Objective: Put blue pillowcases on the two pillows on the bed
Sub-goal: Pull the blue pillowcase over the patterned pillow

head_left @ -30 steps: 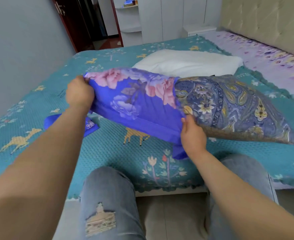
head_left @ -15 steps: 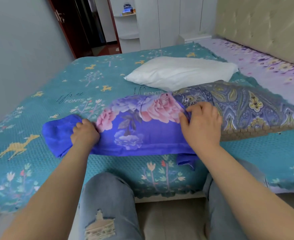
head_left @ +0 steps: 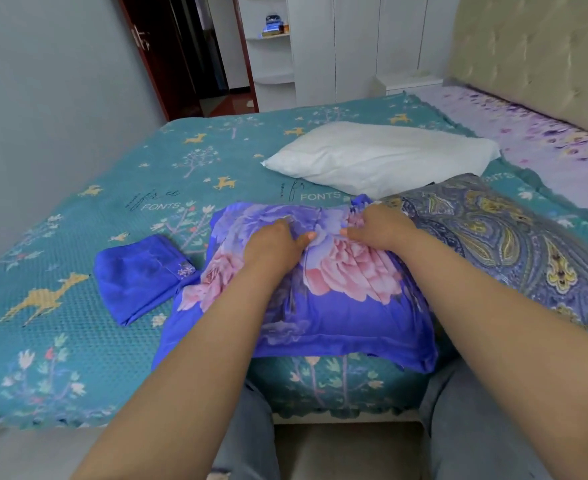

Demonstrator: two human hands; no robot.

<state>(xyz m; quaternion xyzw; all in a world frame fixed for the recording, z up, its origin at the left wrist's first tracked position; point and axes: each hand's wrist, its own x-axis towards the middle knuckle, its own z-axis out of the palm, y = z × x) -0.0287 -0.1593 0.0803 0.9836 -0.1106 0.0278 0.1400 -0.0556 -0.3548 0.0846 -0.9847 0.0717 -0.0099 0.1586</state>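
Observation:
A blue pillowcase with pink flowers lies flat near the bed's front edge, partly pulled over a paisley-patterned pillow that sticks out to its right. My left hand and my right hand rest side by side on the case's far part, fingers bunching the fabric there. A second blue pillowcase lies folded to the left. A bare white pillow lies further back.
The bed carries a teal quilt with deer and tree prints. A purple floral sheet runs along the padded headboard on the right. A grey wall stands left, a dark door and white cupboards behind.
The pillow and case came down from mid-air onto the bed. Both hands then moved together to the middle of the case, and the case now lies spread out flat.

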